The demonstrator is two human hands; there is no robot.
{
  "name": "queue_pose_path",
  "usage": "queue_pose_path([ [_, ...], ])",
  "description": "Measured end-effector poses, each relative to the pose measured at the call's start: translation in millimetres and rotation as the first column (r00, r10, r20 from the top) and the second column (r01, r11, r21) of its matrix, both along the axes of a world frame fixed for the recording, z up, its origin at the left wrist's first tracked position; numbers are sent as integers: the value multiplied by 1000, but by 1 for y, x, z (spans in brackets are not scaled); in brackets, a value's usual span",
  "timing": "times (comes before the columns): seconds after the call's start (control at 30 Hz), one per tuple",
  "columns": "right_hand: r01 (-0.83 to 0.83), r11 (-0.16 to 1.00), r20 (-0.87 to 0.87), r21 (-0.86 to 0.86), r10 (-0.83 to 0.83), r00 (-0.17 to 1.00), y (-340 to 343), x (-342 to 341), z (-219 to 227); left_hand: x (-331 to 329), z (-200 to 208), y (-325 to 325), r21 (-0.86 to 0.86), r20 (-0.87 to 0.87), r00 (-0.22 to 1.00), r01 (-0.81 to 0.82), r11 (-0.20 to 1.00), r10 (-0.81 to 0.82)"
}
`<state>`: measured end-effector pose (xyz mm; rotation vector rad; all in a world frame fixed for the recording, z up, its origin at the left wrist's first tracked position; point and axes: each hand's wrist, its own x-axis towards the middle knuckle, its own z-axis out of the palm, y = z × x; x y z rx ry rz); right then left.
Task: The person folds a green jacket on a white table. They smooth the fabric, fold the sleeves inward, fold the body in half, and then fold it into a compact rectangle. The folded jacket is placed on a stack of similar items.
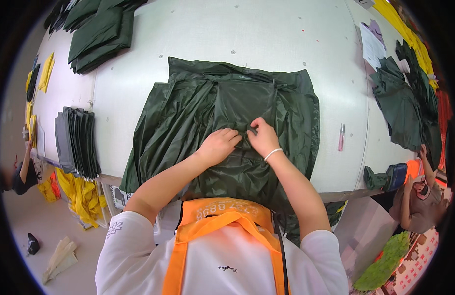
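A dark green garment of thin, shiny fabric (178, 115) lies spread in front of me, its lower part hanging over the table's near edge. Near the garment's middle, my left hand (221, 145) rests with fingers curled on the cloth, gripping a bit of it. Close beside it on the right, my right hand (263, 139) pinches a small fold of the same fabric between thumb and fingertips. The two hands nearly meet. A smoother, flat panel (244, 101) of the garment stretches just beyond them. What the fingertips cover is hidden.
Folded dark green pieces (102, 34) lie at the far left, with a stack of dark panels (76, 142) nearer. Small thread snips (341, 137) lie right of the garment. More dark fabric (397, 105) covers the right side. Another person (421, 201) works at the right edge.
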<state>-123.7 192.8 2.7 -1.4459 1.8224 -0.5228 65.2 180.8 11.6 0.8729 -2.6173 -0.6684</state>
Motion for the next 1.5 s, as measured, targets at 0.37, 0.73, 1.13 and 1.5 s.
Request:
queue_pose_path([
  [0.37,-229,971,-50,-67,226,973,-7,2,-2,-7,7,-41,572,48,935,-314,758,352],
  [0.73,-426,839,-329,-340,319,889,-7,10,20,2,-18,-47,329,-142,978,-98,939,152],
  [1.13,-163,972,-6,171,167,986,-69,-7,0,-10,-12,-49,-111,-122,977,-187,976,174],
  [1.5,-244,968,-140,-59,234,962,-81,-3,-8,-9,-15,-86,15,-195,948,-253,967,251],
])
